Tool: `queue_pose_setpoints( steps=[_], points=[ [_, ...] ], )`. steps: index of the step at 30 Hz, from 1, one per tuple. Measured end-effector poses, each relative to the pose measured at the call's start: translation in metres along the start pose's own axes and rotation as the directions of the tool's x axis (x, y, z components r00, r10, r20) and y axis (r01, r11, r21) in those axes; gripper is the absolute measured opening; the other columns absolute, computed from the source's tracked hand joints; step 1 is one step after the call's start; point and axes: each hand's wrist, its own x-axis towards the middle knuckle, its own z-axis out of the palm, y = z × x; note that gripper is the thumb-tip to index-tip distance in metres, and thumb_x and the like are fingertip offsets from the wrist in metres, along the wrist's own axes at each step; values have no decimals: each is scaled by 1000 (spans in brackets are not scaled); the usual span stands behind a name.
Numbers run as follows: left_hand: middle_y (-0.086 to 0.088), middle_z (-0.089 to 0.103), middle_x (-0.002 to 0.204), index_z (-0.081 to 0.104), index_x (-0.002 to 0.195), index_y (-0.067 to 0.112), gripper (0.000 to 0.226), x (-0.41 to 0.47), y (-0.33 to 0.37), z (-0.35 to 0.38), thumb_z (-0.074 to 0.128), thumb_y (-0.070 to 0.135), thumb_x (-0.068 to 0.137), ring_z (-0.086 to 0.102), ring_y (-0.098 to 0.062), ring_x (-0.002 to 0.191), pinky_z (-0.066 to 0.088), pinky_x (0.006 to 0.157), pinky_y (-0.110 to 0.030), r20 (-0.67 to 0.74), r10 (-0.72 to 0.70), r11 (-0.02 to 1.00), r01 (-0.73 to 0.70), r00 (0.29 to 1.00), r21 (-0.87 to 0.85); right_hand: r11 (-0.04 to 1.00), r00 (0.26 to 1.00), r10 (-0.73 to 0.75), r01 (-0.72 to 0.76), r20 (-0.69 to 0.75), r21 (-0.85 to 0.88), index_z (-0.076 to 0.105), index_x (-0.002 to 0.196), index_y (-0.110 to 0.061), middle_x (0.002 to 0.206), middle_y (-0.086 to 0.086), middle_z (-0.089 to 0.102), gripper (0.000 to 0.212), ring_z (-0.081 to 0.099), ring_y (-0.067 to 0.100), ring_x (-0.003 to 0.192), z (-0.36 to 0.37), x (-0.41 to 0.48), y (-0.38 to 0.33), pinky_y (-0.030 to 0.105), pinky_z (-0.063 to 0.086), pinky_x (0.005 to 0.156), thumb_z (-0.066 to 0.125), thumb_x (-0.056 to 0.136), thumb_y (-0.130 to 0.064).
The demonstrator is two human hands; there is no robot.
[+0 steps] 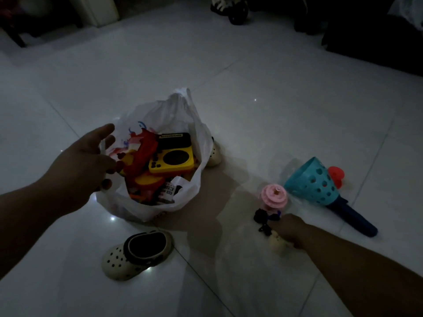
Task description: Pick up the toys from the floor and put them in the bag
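My left hand (pixel 77 163) hovers spread at the rim of the white bag (pixel 178 110) full of toys (pixel 170 156), open floor (pixel 229 179) between it and my right hand (pixel 289 229), curled round a small toy (pixel 278 244).

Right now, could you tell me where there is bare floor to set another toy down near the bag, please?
Bare tile lies between the bag and the pink toy, beyond the bag toward the dark furniture, and left of the cream clog. It is crowded around the pink toy, the teal catcher and the right hand.
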Motion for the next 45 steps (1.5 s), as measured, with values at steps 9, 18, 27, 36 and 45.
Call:
queue_pose_setpoints(
  steps=[9, 18, 27, 36, 45],
  points=[
    [5, 42, 144, 37, 142, 36, 81, -7, 4, 1, 47, -17, 81, 55, -21, 82, 44, 57, -34, -8, 2, 1000, -2, 1000, 0, 918, 886, -214, 37, 412, 396, 60, 60, -21, 46, -4, 50, 45, 41, 11, 45, -5, -48, -91, 21, 27, 46, 55, 85, -58],
    [0, 35, 149, 36, 141, 38, 75, -18, 4, -10, 48, -12, 86, 51, -22, 78, 44, 60, -35, 21, -4, 997, 2, 1000, 75, 826, 832, -496, 365, 247, 430, 52, 125, -20, 92, -2, 57, 53, 49, 13, 68, 11, -104, -232, 24, 33, 51, 49, 89, -58],
    [-4, 39, 145, 36, 141, 37, 73, -24, 3, -14, 44, -12, 87, 52, -16, 69, 43, 54, -29, 36, -2, 997, -1, 999, 78, 832, 844, -503, 416, 184, 366, 20, 149, -17, 127, 14, 53, 61, 61, 20, 80, 44, -85, -266, 30, 48, 63, 50, 97, -31],
    [3, 46, 141, 44, 136, 38, 75, -9, -6, -15, 46, -15, 83, 52, -20, 76, 40, 59, -33, 39, 25, 999, -27, 999, 30, 831, 808, -540, 557, 234, -5, 60, 114, -26, 109, 5, 68, 28, 66, 21, 95, -75, -74, -172, 32, 49, 80, 62, 89, -14],
    [14, 44, 125, 45, 136, 38, 81, -2, -9, -7, 44, -20, 80, 52, -19, 80, 41, 61, -32, -7, 18, 999, -17, 1000, 46, 496, 827, -560, 387, 54, -778, 29, 147, -30, 148, 11, 36, 74, 41, 29, 131, -57, 4, -34, 32, 34, 108, 62, 82, -43]
  ],
)
